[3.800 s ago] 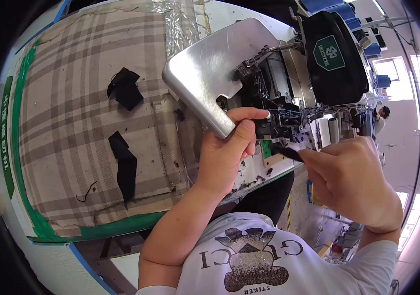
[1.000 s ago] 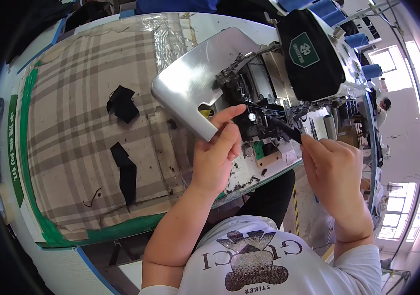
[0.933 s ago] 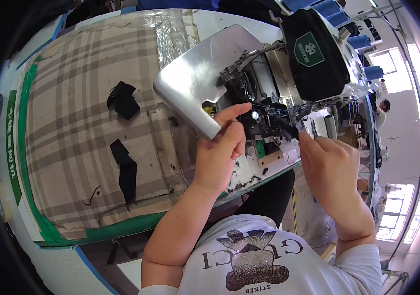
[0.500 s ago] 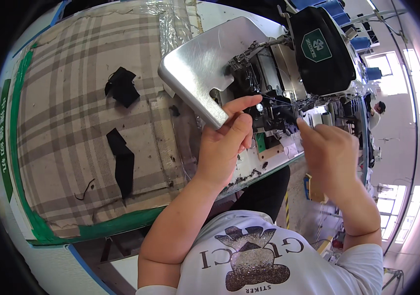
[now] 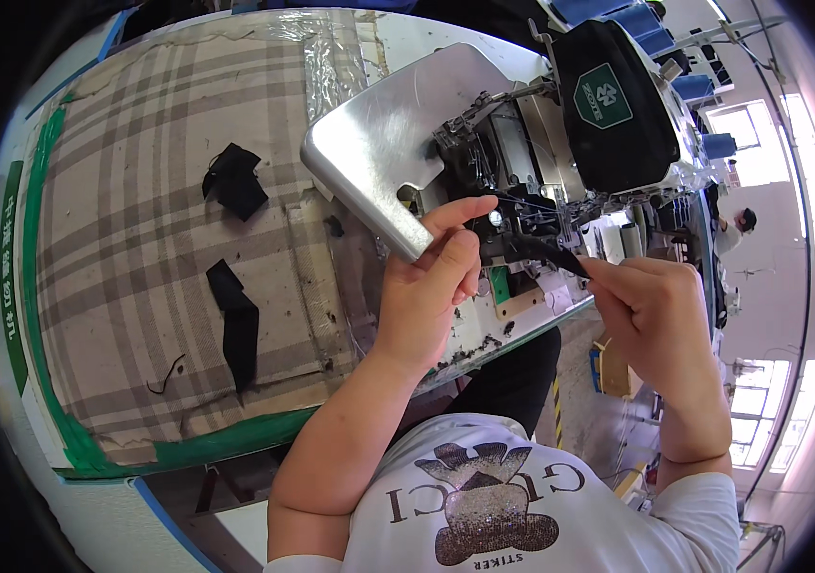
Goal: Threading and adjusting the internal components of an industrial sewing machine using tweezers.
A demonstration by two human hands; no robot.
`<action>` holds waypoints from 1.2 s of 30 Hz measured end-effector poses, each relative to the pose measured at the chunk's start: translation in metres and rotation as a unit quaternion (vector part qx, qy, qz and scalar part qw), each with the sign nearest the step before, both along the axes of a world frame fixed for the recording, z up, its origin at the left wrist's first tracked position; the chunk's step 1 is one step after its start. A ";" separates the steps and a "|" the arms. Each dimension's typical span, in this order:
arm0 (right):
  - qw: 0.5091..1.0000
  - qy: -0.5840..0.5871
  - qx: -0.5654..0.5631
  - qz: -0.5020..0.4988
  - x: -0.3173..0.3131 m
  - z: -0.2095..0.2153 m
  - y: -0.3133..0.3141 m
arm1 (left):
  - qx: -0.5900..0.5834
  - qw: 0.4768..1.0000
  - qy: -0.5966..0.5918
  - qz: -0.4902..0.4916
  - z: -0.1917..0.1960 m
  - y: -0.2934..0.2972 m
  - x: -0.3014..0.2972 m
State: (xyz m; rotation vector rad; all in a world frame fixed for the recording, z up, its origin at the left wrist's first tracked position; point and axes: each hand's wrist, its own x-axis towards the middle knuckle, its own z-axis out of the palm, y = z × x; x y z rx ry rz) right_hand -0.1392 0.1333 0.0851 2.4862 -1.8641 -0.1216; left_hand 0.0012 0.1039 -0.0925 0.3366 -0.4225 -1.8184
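Note:
My right hand (image 5: 656,306) pinches the end of a narrow black fabric strip (image 5: 562,256) between thumb and fingers. From there the strip runs left into the working area of a sewing machine (image 5: 617,105). My left hand (image 5: 426,296) is beside the near corner of the machine's shiny metal plate (image 5: 379,143). Its index finger stretches toward the needle area, while the thumb presses on the curled fingers; what they hold, if anything, is hidden. Fine threads show between that index fingertip and the machine's needle area.
Left of the machine, a checked cloth cover (image 5: 140,239) edged with green tape bears a crumpled black fabric piece (image 5: 235,183) and a folded black strip (image 5: 238,329). Dark lint (image 5: 488,344) lies along the table's near edge. A person (image 5: 737,229) is far off at right.
My right hand has drawn back toward me, and the black strip now shows stretched from its fingers. The left hand keeps nearly the same pose. The whole view has shifted slightly.

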 end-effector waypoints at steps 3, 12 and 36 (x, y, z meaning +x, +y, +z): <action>1.000 -0.018 -0.009 -0.017 -0.002 0.001 0.005 | 0.000 1.000 0.009 0.003 0.000 -0.001 -0.001; 0.973 -0.216 0.083 0.025 -0.005 -0.005 0.019 | -0.006 1.000 0.009 0.002 -0.004 -0.001 -0.004; 0.919 -0.375 -0.080 -0.087 -0.091 -0.089 0.145 | -0.208 0.592 -0.750 0.208 0.040 0.031 0.094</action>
